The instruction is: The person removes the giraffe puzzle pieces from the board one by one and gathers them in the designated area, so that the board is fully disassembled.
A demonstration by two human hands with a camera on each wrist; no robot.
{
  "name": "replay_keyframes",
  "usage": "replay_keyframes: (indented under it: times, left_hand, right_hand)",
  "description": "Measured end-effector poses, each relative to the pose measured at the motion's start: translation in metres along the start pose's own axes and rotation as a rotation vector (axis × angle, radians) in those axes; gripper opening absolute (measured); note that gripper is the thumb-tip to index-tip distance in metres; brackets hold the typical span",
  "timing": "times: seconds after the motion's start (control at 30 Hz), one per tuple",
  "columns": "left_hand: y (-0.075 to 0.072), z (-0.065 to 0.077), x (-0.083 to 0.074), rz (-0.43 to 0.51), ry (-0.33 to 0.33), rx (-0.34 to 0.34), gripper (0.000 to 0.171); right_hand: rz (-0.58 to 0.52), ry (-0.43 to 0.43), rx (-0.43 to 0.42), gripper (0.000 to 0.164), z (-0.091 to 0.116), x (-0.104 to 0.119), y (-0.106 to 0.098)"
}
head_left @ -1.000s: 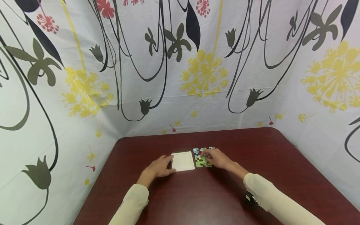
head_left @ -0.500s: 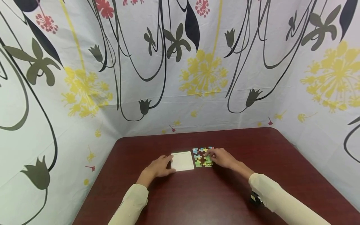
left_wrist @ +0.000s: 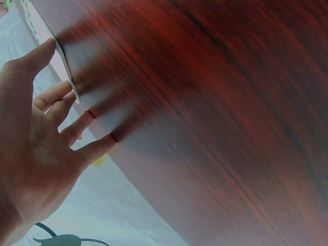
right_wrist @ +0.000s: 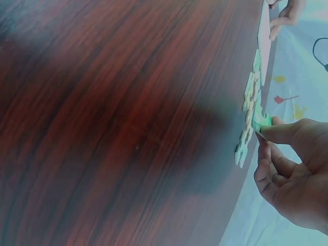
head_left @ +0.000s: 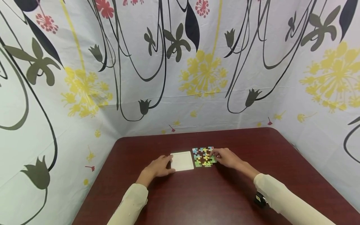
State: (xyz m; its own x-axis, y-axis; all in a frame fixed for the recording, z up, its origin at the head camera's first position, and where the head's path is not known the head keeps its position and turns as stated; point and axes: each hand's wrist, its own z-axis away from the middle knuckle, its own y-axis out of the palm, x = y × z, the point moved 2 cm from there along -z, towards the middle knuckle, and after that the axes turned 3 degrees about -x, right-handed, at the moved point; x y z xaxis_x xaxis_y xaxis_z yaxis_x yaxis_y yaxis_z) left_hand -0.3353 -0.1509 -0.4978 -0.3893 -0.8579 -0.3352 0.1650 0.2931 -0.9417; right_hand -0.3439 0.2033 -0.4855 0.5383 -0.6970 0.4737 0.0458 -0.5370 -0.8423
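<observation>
A cream-white square tray (head_left: 182,161) lies flat on the dark red table. My left hand (head_left: 158,167) rests at its left side, and in the left wrist view that hand's thumb and a fingertip touch the tray's edge while other fingers stand spread on the table. Just right of the tray are several jigsaw puzzle pieces (head_left: 198,157) in blue, yellow and green. Over their right side, my right hand (head_left: 225,157) pinches a green puzzle piece (right_wrist: 261,122) between thumb and fingers; the piece appears tilted in the right wrist view.
The wood-grain table (head_left: 180,197) reaches back to a white cloth (head_left: 126,81) printed with flowers, which hangs behind and at both sides. A dark object (head_left: 260,199) shows at the right wrist, under the cream sleeve (head_left: 284,197).
My right hand has moved a little to the right across the puzzle pieces, shifting the green piece right, away from the others. The left hand and the tray have kept their places.
</observation>
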Motion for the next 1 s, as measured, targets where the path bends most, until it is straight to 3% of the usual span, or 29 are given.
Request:
replay_keyframes:
  times: [0.6,0.8,1.0]
  left_hand:
    - [-0.001,0.001,0.000,0.009,0.006,-0.004,0.072]
    - [-0.002,0.001,-0.001,0.000,0.003,0.002,0.072]
    - [-0.001,0.002,-0.002,0.004,-0.008,0.004,0.073]
  right_hand:
    - [-0.016,0.015,0.017,0.024,0.013,-0.010,0.000]
    - [0.027,0.041,0.017,0.027,0.015,-0.012,0.003]
    - [0.079,0.013,-0.027,0.027,0.014,-0.012,0.007]
